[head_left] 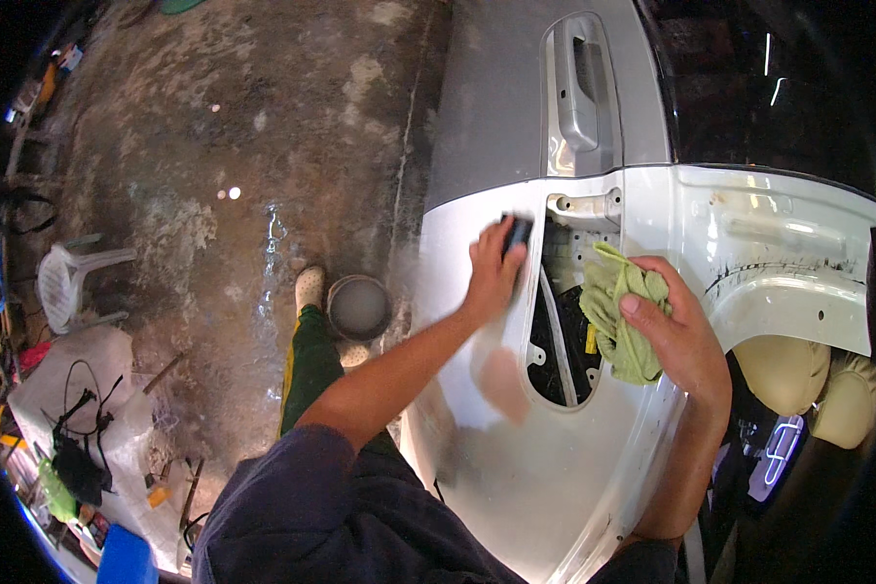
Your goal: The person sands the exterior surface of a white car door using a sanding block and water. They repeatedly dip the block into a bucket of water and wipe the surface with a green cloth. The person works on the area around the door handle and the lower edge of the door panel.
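My left hand (494,271) presses a small dark block (520,232), perhaps a sanding block, against a white car body panel (496,448). The hand is slightly blurred, with its fingers wrapped over the block, just left of a long rounded opening (555,326) in the panel. Within that opening, bare metal and dark hollows show. My right hand (689,336) grips a crumpled light-green cloth (621,321) between thumb and fingers, at the opening's right edge. A dull, smeared patch lies on the panel below my left hand.
Above the white panel is a grey door (487,97) with a silver handle (579,97). Beige headrests (781,370) show at the right. By my foot stands a round bucket (358,308) of greyish liquid on the wet concrete floor. A white plastic chair (68,282) and clutter lie far left.
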The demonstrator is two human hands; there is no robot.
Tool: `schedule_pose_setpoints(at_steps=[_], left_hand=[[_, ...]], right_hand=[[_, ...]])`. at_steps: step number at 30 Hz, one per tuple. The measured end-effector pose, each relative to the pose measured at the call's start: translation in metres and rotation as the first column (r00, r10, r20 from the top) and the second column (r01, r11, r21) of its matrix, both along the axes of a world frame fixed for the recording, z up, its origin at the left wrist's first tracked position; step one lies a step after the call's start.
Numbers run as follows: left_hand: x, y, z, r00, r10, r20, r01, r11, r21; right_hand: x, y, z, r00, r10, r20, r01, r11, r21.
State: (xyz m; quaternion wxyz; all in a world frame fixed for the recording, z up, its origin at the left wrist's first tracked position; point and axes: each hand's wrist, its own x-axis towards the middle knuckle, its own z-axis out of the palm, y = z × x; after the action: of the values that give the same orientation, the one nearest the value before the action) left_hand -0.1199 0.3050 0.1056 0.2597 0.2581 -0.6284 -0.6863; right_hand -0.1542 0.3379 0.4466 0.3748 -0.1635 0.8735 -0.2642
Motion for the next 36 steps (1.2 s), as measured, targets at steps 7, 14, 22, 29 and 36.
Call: schedule_pose_setpoints(at_steps=[7,14,22,29,36], left_hand=[[0.064,0.065,-0.005,0.997,-0.077,-0.012,0.077,0.997,-0.006],[-0.003,-0.008,-0.012,1.0,0.009,0.001,-0.009,1.0,0.002],[0.079,0.066,-0.005,0.997,-0.058,0.056,0.059,0.998,-0.006],[0.042,0.045,-0.028,0.997,-0.066,0.031,0.064,0.996,0.064],[0.018,0.018,-0.039,0.995,0.016,0.101,-0.017,1.0,0.011]], right_hand=[[-0.004,0.006,-0.002,1.0,0.013,-0.016,-0.013,0.999,0.038],[-0.001,0.002,-0.001,1.0,-0.001,-0.008,0.001,1.0,-0.009],[-0.005,0.01,-0.004,1.0,0.004,0.009,-0.004,1.0,0.004],[-0.003,0.005,0.0,1.0,-0.029,0.0,0.029,0.999,0.024],[-0.002,0.0,0.001,1.0,-0.006,0.028,0.005,1.0,0.021]])
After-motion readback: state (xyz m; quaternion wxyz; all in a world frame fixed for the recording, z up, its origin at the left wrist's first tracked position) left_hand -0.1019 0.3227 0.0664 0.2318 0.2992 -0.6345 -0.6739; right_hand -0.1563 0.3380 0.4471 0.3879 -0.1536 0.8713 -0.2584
